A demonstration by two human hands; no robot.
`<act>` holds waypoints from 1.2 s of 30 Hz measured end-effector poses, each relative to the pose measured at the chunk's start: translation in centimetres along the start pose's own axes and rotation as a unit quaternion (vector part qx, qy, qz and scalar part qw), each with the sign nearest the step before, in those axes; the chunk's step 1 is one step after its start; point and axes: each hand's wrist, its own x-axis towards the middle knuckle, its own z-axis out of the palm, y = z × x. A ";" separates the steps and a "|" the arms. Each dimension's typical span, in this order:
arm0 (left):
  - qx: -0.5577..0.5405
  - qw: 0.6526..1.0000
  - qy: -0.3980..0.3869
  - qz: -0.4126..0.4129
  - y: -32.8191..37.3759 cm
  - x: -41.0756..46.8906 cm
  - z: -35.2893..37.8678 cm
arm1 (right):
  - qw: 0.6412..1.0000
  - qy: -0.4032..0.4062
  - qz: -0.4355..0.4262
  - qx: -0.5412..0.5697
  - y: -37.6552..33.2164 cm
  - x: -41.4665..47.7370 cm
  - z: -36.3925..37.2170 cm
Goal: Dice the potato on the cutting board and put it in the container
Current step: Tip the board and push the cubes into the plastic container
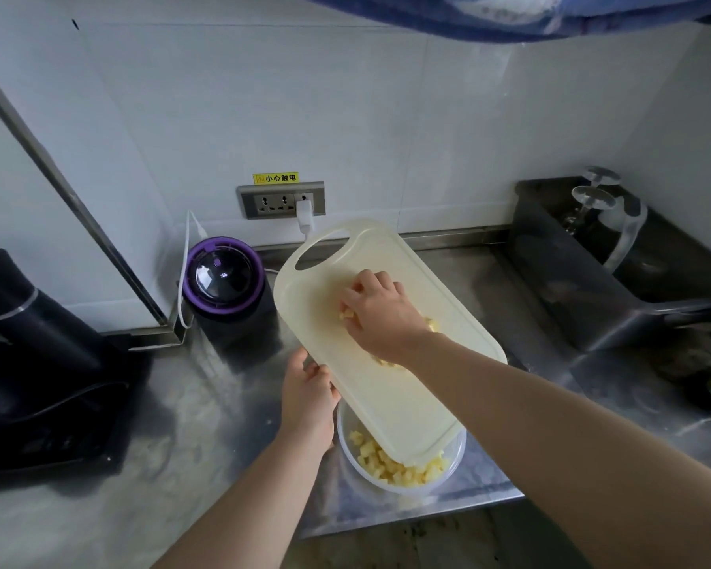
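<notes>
Two hands share the job in the head view. The left hand [308, 388] grips the board [411, 400] by its left long edge, with the fingers wrapped over the rim. The right hand [380, 310] lies knuckles-up on the board's upper half, fingers curled over a clump of dice [347, 316]. Whether it clutches them or only rakes them cannot be told.

The board's long axis runs from the handle slot, far and to the left, down to the near end, which overhangs the container [461, 447]. That end looks the lower one, so the slope leads from the right hand towards the person and into the container. Most of the potato already lies there as a heap of pale yellow cubes. A few more cubes show on the board beside the right wrist. The right hand is the nearer one to the loose dice, and the coming sweep probably has to follow the long axis downhill.

The board is smooth, cream plastic with rounded corners. The container is round, clear and thin-walled, and stands on a brushed steel counter [222, 425]. The dice look moist and blocky, and likely slide easily.
</notes>
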 end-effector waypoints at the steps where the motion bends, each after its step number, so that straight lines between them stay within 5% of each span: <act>1: -0.002 1.000 0.004 -0.001 0.0 0.1 0.0 | 1.000 0.002 0.001 0.002 -0.1 -0.2 0.3; 28: -0.022 0.999 0.024 0.003 -0.1 0.9 -0.7 | 0.990 0.134 -0.039 -0.015 -0.5 -11.6 8.0; 36: -0.013 0.999 0.021 0.022 -0.1 1.5 -1.1 | 0.988 0.096 -0.075 0.097 0.4 -10.9 3.9</act>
